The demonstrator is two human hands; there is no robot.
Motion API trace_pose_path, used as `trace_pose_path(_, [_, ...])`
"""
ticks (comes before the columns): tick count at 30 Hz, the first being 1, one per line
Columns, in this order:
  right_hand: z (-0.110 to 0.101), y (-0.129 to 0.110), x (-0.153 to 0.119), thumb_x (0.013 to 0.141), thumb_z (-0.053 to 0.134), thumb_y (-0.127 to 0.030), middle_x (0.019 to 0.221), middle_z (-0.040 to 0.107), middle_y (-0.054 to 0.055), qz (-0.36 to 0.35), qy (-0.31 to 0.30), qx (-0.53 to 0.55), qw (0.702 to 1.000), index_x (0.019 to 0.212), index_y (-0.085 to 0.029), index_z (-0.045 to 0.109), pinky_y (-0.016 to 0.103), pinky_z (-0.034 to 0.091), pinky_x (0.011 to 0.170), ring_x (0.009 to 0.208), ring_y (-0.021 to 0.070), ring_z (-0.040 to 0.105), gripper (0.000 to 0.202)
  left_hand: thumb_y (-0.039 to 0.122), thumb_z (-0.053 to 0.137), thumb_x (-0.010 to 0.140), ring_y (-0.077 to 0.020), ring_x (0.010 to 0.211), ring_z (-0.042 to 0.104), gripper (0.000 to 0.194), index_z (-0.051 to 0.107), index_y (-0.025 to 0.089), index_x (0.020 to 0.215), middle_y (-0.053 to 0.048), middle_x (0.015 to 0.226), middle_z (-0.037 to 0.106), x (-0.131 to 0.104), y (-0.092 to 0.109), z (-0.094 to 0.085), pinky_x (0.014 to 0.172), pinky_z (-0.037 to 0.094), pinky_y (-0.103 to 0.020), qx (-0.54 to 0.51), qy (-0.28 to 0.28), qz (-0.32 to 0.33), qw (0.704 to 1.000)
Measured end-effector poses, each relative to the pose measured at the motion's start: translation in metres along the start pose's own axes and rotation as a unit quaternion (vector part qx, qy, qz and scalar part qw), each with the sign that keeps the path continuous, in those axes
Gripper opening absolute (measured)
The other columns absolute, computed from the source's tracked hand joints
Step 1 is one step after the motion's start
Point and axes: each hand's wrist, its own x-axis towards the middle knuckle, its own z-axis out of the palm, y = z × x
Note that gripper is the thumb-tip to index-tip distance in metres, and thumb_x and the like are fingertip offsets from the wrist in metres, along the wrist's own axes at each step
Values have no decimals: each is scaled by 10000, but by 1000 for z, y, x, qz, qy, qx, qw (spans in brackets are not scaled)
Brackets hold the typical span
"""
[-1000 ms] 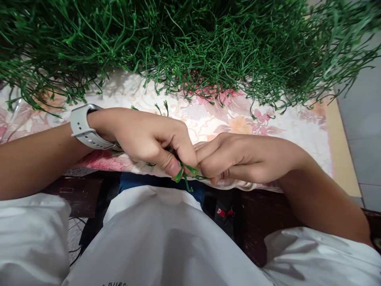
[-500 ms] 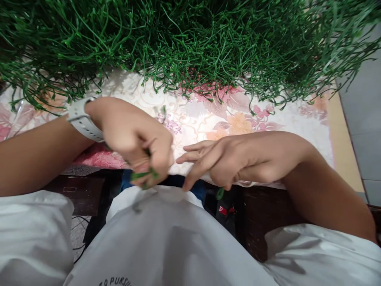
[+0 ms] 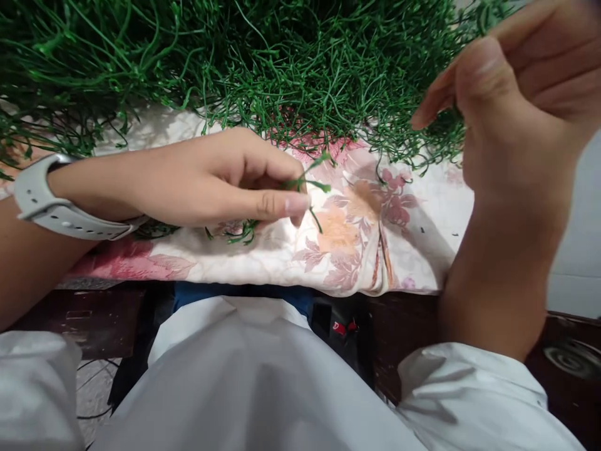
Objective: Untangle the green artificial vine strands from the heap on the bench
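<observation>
A: Sprig status?
B: Green plastic-looking sprig (image 3: 318,185): thin stem, forked into narrow arms with lighter, blunt tips. Sits at the left hand's (image 3: 298,194) fingertips, above the floral cloth (image 3: 342,241).
A: Grip?
B: Left is pinching it, thumb against index side. Forked end sticks out past the thumb, one thin tail pointing down.
A: Right hand (image 3: 448,94)?
B: Raised, thumb up, fingers part-curled. Can't tell if it holds anything.
A: Diff vs half a second ago?
B: Left was low over the white shirt (image 3: 263,376), blurred; now forward over the cloth. Right was palm-down near the cloth edge; now up and out, in front of the pile's right part.
A: Around them?
B: Pile of green sprigs (image 3: 282,69) beyond left hand. A few loose sprigs (image 3: 243,235) just below it. Cream bands (image 3: 369,270) on its right, by the cloth edge. White-strapped watch (image 3: 70,220) on left wrist.
</observation>
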Motion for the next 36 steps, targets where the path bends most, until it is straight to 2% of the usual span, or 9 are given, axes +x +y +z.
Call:
trace_pose_path(2, [4, 5, 4, 936, 741, -562, 804, 647, 22, -75, 118, 10, 990, 799, -332, 687, 359, 410, 695, 706, 179, 577, 273, 291, 513, 1077, -39, 520, 388, 336, 584, 173, 770, 67, 618, 452, 0, -2, -1, 441, 323, -166, 6, 26, -10, 1000])
trace_pose_path(8, [17, 27, 15, 944, 654, -710, 646, 583, 3, -42, 93, -71, 992, 757, -285, 563, 355, 376, 634, 610, 167, 525, 473, 349, 537, 1074, -40, 501, 368, 395, 548, 170, 722, 66, 589, 438, 3, -7, 0, 455, 305, -194, -6, 41, 3, 999])
trace_pose_path(13, [16, 46, 19, 970, 683, -532, 577, 449, -24, -59, 134, -244, 959, 720, -248, 518, 354, 322, 666, 572, 148, 369, 412, 382, 624, 1018, -54, 493, 391, 419, 502, 179, 672, 50, 568, 445, 4, -7, 2, 476, 308, -206, -8, 50, -27, 998])
trace_pose_path(16, [16, 48, 20, 963, 738, -514, 643, 513, -5, -60, 152, -222, 961, 784, -245, 561, 359, 392, 739, 636, 168, 458, 369, 370, 605, 1024, -60, 498, 384, 394, 497, 183, 695, 51, 578, 442, 5, -7, 3, 484, 308, -213, -7, 35, -37, 999])
trace_pose_path(20, [21, 39, 19, 929, 810, -502, 820, 606, 37, -142, 212, -95, 962, 820, -245, 622, 354, 431, 764, 752, 187, 547, 337, 350, 567, 1041, -70, 534, 386, 378, 479, 186, 712, 51, 592, 433, 5, -7, 5, 517, 319, -215, 17, 39, -36, 998])
trace_pose_path(22, [27, 32, 17, 925, 821, -474, 817, 627, 24, -174, 166, 46, 969, 847, -246, 670, 323, 423, 691, 706, 161, 545, 284, 349, 547, 1046, -73, 552, 389, 378, 466, 188, 714, 50, 597, 428, 5, -6, 5, 530, 318, -213, 38, 55, -24, 997])
trace_pose_path(24, [36, 25, 14, 948, 792, -442, 754, 631, 8, -198, 57, 212, 955, 835, -239, 687, 298, 431, 632, 638, 143, 549, 255, 353, 543, 1042, -76, 558, 388, 385, 450, 191, 706, 50, 596, 420, 5, -6, 5, 535, 318, -214, 52, 69, -16, 996])
trace_pose_path(30, [61, 12, 12, 906, 708, -334, 705, 608, 35, -198, -289, 516, 782, 753, -172, 645, 300, 523, 601, 639, 165, 600, 232, 355, 580, 1023, -78, 535, 375, 378, 454, 195, 704, 56, 585, 408, 4, -8, 4, 523, 305, -230, 54, 78, -14, 995])
trace_pose_path(36, [70, 17, 12, 920, 697, -330, 725, 592, 33, -194, -356, 558, 724, 862, -127, 690, 303, 536, 661, 682, 163, 605, 211, 353, 577, 1015, -83, 549, 377, 354, 470, 196, 716, 51, 605, 422, 5, -10, 4, 530, 297, -246, 47, 65, -17, 997])
